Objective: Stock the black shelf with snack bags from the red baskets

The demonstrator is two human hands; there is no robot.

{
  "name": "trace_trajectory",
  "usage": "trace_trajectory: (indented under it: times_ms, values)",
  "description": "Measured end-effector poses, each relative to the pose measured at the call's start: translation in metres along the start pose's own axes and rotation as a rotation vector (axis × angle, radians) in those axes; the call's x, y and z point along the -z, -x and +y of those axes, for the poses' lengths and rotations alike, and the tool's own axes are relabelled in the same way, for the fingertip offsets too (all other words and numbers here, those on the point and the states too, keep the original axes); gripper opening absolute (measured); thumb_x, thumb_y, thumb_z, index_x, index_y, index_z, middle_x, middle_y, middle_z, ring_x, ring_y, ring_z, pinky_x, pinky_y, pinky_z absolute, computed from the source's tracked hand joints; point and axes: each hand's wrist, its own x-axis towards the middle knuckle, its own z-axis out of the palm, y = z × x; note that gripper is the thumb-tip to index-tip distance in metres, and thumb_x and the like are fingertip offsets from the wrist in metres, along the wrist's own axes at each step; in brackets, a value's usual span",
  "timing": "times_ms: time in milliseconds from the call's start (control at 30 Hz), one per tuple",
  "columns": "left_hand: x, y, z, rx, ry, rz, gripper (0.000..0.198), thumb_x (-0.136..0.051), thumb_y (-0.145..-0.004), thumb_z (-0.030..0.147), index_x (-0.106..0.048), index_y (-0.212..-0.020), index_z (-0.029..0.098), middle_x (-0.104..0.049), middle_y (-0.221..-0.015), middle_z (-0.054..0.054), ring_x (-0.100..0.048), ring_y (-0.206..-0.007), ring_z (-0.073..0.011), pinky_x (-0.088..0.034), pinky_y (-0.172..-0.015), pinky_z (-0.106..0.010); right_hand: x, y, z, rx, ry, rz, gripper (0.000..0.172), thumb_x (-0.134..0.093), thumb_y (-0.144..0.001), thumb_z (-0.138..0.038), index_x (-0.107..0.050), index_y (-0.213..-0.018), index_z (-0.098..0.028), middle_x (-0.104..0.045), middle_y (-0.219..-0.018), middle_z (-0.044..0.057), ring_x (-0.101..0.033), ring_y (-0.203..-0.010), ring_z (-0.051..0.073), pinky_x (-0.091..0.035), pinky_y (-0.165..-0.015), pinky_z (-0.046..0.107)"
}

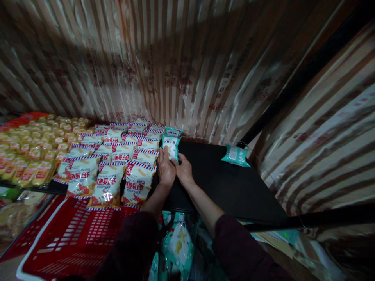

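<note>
A teal and white snack bag (171, 143) stands upright on the black shelf (216, 183), at the right end of the rows of white and orange snack bags (107, 183). My left hand (166, 168) holds its lower left side, fingers pointing up along the front. My right hand (184, 170) grips its lower right corner, with the thumb side close to the left hand. Right behind it the top of another teal bag (174, 132) shows. A further teal bag (236, 156) lies on its own at the shelf's right end.
Small yellow packaged snacks (38, 148) fill the shelf's left part. Below the front edge are a red basket (73, 234) with a white rim and several large teal snack bags (178, 246). A striped curtain (175, 70) hangs behind; a dark post (278, 101) slants at the right.
</note>
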Motion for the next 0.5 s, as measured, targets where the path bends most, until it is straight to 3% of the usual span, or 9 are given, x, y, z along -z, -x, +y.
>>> trace_trajectory:
  times_ms: [267, 400, 500]
  values:
    - [0.001, 0.001, 0.0, -0.036, -0.175, -0.017, 0.047, -0.043, -0.085, 0.009, -0.051, -0.131, 0.013, -0.038, -0.146, -0.017, -0.032, -0.136, -0.0304, -0.03, -0.111, -0.045, 0.009, -0.001, 0.0, 0.033, 0.255, -0.017, 0.04, -0.058, -0.079, -0.039, -0.06, -0.115, -0.023, -0.066, -0.11, 0.008, -0.06, -0.102, 0.025, -0.045, -0.09, 0.039]
    - [-0.002, 0.003, -0.001, -0.064, -0.214, 0.009, 0.048, -0.039, -0.087, 0.009, -0.048, -0.134, 0.013, -0.036, -0.147, -0.018, -0.032, -0.137, -0.0296, -0.031, -0.11, -0.044, 0.01, -0.014, 0.01, 0.07, 0.112, 0.087, 0.047, -0.051, -0.082, -0.044, -0.057, -0.121, -0.019, -0.06, -0.122, 0.011, -0.054, -0.113, 0.025, -0.041, -0.098, 0.041]
    - [-0.005, 0.005, -0.002, -0.109, -0.234, 0.03, 0.052, -0.038, -0.086, 0.007, -0.044, -0.137, 0.011, -0.034, -0.147, -0.019, -0.03, -0.138, -0.0292, -0.03, -0.111, -0.045, 0.007, -0.033, 0.013, 0.001, -0.082, 0.084, 0.057, -0.044, -0.085, -0.052, -0.048, -0.132, -0.02, -0.053, -0.134, 0.01, -0.048, -0.124, 0.024, -0.036, -0.105, 0.039]
